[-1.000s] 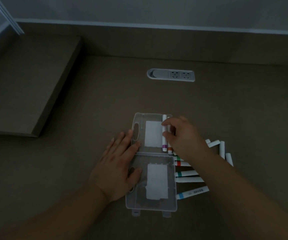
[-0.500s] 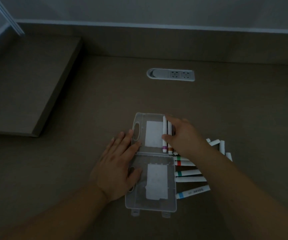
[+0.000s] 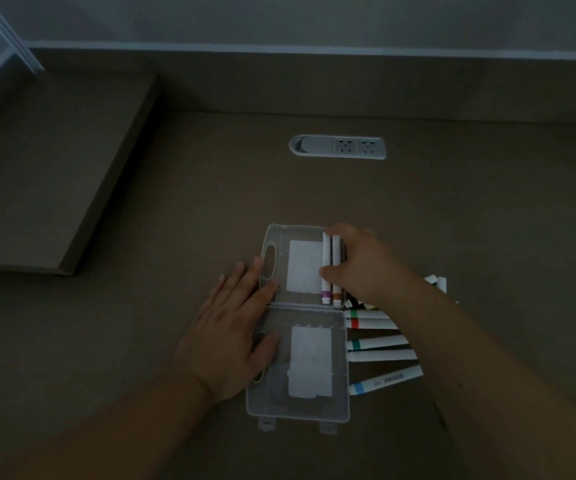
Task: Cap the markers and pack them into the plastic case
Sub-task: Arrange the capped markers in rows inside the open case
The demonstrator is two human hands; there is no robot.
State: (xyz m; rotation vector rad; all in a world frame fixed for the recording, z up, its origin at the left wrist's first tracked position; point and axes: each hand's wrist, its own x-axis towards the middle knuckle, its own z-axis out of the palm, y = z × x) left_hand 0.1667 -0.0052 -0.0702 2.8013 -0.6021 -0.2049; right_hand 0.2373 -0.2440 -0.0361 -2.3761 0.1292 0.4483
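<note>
Right hand [image 3: 362,268] perhaps nearer case [image 3: 279,233]

I have a single view, from a wide-angle camera worn on the person's head, looking forward and steeply down onto a brown tabletop [image 3: 452,209]. Both forearms enter from the bottom edge, so I see from just above and behind them, close enough that they fill the lower third. The open plastic case [image 3: 300,407] sits a little below centre. Farther off, near the top, are a power socket strip [image 3: 337,146] set into the tabletop and a pale wall [image 3: 314,19]. A raised shelf [image 3: 54,174] fills the left side. The light is dim, and the edges bend slightly.
</note>
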